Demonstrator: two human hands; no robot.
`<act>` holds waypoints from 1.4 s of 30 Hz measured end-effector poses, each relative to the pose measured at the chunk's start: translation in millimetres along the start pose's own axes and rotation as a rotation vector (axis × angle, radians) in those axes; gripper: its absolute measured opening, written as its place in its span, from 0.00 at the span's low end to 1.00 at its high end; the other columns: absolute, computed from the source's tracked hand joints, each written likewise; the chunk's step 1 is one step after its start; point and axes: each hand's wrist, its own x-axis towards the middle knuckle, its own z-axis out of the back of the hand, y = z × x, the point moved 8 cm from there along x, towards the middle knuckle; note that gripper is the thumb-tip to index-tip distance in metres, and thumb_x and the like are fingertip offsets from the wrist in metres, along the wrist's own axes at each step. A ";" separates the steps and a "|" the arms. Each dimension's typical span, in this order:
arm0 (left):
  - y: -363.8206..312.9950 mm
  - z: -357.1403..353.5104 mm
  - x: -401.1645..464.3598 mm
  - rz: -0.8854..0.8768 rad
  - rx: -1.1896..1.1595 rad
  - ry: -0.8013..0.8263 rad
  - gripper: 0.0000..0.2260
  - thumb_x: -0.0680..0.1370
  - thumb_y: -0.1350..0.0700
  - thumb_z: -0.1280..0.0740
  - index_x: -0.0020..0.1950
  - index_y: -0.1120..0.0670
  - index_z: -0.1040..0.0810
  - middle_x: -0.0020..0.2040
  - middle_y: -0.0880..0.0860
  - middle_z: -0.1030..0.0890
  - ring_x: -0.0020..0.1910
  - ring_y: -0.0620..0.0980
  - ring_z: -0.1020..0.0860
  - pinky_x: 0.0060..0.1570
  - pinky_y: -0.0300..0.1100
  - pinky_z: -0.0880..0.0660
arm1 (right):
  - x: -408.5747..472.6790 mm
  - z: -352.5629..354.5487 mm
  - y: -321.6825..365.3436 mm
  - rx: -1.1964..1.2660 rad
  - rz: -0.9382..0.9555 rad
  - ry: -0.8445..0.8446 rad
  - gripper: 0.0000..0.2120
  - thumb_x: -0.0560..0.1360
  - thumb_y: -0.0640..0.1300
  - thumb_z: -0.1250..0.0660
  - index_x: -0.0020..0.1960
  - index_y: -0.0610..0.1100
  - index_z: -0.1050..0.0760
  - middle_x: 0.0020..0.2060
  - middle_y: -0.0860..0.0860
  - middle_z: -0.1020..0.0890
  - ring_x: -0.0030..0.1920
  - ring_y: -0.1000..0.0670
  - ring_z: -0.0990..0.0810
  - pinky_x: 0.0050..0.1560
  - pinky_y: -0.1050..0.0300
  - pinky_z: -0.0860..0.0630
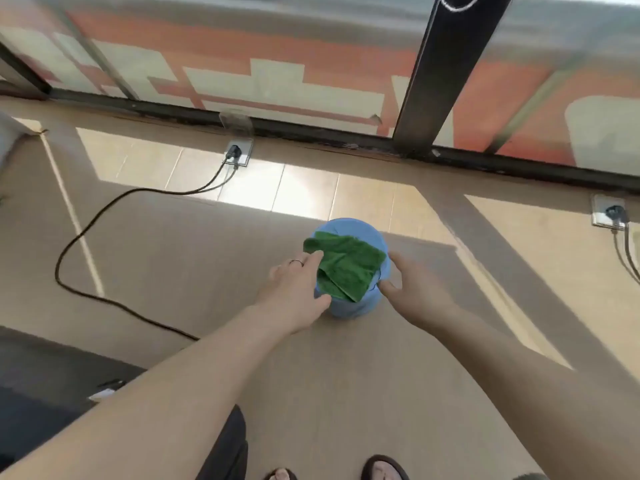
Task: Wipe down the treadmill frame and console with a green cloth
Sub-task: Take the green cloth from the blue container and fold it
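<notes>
Cloth first: a folded green terry cloth (344,266) lies draped over the mouth of a pale blue plastic bucket (349,304) on the tan tiled floor (173,258), its long axis running from upper left to lower right. The left hand (294,289) is nearer, fingers straight, apparently touching the cloth's left edge. The right hand (412,289), relaxed and spread, sits just beside the bucket's right wall.

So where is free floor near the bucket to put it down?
Bare floor lies between the black cable and the blue bucket, and more to its right, before the second socket. It is crowded at the bucket: green cloth, left hand, right hand.
</notes>
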 end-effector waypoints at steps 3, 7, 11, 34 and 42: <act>25.8 -44.8 60.9 0.027 -0.012 -0.011 0.32 0.81 0.45 0.40 0.82 0.48 0.50 0.81 0.50 0.45 0.76 0.58 0.39 0.74 0.52 0.39 | 52.9 -36.3 -25.0 -0.058 -0.004 0.002 0.30 0.82 0.52 0.39 0.81 0.48 0.44 0.76 0.49 0.33 0.73 0.44 0.31 0.66 0.49 0.30; 41.4 -80.8 132.3 -0.004 0.050 -0.068 0.33 0.83 0.46 0.41 0.82 0.51 0.54 0.82 0.53 0.52 0.79 0.57 0.45 0.77 0.51 0.46 | 117.7 -80.6 -44.7 -0.131 0.024 -0.054 0.28 0.82 0.52 0.37 0.77 0.42 0.38 0.73 0.45 0.30 0.73 0.43 0.34 0.69 0.49 0.35; 46.9 -99.8 156.1 -0.029 0.100 -0.106 0.32 0.82 0.48 0.39 0.82 0.54 0.50 0.80 0.54 0.40 0.78 0.53 0.42 0.75 0.49 0.47 | 142.1 -105.7 -56.8 -0.192 0.016 -0.171 0.25 0.79 0.54 0.36 0.70 0.41 0.33 0.65 0.44 0.26 0.68 0.41 0.31 0.66 0.45 0.32; -5.9 161.7 -208.4 -0.019 -0.330 0.075 0.24 0.73 0.58 0.32 0.68 0.45 0.27 0.71 0.53 0.29 0.67 0.57 0.29 0.64 0.56 0.27 | -176.2 73.9 242.6 0.310 0.083 0.432 0.08 0.70 0.34 0.32 0.47 0.43 0.26 0.46 0.43 0.21 0.48 0.42 0.22 0.48 0.50 0.22; 17.9 291.5 -405.0 0.109 -0.401 -0.279 0.06 0.77 0.51 0.31 0.46 0.49 0.27 0.43 0.48 0.24 0.42 0.46 0.25 0.37 0.40 0.32 | -303.2 151.7 420.2 0.072 0.386 0.512 0.12 0.72 0.32 0.33 0.53 0.44 0.23 0.51 0.44 0.20 0.47 0.46 0.23 0.44 0.55 0.23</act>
